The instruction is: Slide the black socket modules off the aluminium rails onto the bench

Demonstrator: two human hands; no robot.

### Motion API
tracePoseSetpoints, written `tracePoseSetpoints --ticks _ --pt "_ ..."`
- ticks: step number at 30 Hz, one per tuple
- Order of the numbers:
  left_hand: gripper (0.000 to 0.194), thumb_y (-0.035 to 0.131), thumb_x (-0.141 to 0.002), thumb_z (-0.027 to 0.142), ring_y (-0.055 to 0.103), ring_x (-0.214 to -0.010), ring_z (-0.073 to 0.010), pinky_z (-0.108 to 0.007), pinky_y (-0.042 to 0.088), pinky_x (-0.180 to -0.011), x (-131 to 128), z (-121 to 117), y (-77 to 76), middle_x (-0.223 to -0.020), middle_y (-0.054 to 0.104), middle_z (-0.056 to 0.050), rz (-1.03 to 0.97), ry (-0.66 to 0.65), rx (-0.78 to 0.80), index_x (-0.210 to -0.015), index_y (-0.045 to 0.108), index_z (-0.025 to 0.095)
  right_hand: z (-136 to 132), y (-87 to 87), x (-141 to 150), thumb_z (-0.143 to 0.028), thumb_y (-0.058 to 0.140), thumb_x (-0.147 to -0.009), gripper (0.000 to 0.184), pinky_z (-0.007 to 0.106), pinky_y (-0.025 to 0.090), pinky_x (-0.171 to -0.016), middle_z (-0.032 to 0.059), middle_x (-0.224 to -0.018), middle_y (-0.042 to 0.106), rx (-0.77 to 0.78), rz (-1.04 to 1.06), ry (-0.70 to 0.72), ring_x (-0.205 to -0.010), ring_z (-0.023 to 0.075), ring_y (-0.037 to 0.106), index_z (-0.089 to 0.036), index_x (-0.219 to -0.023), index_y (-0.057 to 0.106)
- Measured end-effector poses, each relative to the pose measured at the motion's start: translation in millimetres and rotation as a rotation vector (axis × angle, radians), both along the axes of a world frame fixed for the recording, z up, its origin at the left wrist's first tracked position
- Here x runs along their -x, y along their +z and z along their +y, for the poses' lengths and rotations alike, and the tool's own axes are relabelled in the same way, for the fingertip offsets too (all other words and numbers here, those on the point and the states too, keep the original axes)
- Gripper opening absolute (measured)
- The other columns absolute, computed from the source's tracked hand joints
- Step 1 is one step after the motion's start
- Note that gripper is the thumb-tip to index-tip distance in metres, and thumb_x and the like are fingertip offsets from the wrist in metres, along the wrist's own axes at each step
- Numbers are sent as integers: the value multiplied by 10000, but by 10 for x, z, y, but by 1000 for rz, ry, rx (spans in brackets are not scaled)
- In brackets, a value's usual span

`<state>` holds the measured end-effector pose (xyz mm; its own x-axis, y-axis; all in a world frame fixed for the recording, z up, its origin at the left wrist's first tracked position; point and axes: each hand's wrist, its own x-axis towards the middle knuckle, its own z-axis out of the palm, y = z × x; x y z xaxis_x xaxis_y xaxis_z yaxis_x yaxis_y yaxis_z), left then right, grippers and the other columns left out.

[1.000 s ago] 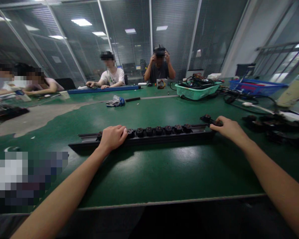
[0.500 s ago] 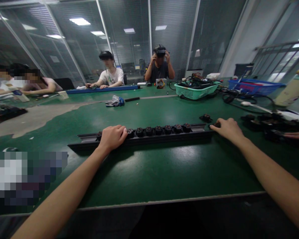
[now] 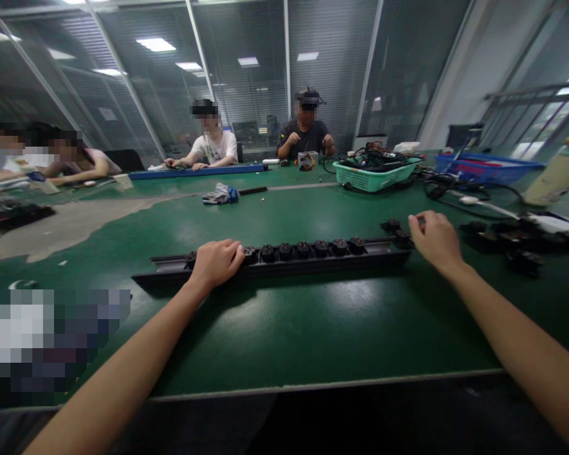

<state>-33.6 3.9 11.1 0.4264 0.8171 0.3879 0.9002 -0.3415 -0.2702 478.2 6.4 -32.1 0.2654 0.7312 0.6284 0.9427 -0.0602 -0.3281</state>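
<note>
A long black channel-shaped rail (image 3: 284, 268) lies across the table before me, holding a row of small black socket-like modules (image 3: 303, 249). My left hand (image 3: 217, 262) is wrapped over the rail's left part, covering some of the row. Just past the rail's right end, my right hand (image 3: 435, 240) is raised a little with its fingers loosely bent and apart, nothing visible in them. Close to its fingertips sits a loose black module (image 3: 403, 238), beside another loose module (image 3: 390, 225). Whether the fingertips still touch the nearer one is hard to tell.
More black modules (image 3: 497, 237) are heaped at the right, with one black part (image 3: 524, 262) nearer me. Behind stand a green basket (image 3: 377, 177) of cables, a blue basket (image 3: 490, 165) and a bottle (image 3: 557, 174). A glove (image 3: 220, 194) lies mid-table. Several people sit opposite.
My right hand has let go of a black module beside the rail and lifted slightly. Another hand at the right edge has gone from view. A person opposite has lowered both hands from their head.
</note>
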Motion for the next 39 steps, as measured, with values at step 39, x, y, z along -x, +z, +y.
tracePoseSetpoints --ticks 39 --pt "506 276 -1024 381 616 -706 -219 -341 355 -647 -26 -24 -15 -857 716 -103 -42 -15 -10 -812 690 183 -216 52 1078 -552 597 -850 324 312 351 -634 26 -707 611 180 125 366 -643 203 553 -247 -803 501"
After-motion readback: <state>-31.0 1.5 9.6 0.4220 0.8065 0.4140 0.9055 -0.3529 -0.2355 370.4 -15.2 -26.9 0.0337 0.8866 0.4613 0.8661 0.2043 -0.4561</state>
